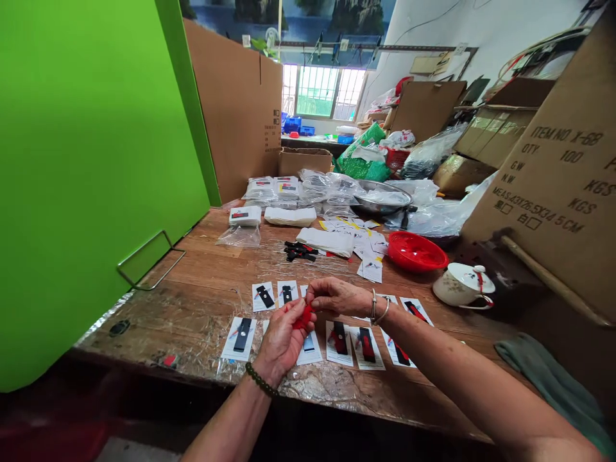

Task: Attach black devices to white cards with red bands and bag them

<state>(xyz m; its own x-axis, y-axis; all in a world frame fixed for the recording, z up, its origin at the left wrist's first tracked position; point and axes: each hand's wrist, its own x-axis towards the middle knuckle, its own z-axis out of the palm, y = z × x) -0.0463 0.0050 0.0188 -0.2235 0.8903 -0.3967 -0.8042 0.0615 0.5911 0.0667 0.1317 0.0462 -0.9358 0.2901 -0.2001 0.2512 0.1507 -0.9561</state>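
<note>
1. The left hand (283,337), which wears a bracelet of dark beads, is closed around a red piece (304,316), holding it between the thumb and the fingers, above the front part of the table (202,269).
2. The right hand (341,298) has its fingers bent, and their tips are at the upper end of the red piece. I cannot tell whether they pinch it or only touch it.
3. Below and around the hands, printed cards (230,348) lie in two rows. On the left ones there are black strips (239,343); several right ones carry red-and-black pieces (368,346).
4. Behind the hands lies a small pile of black parts (299,251), just beside a white paper stack (327,241).
5. To the right, a red bowl (414,262) stands near a lidded mug (457,287).
</note>
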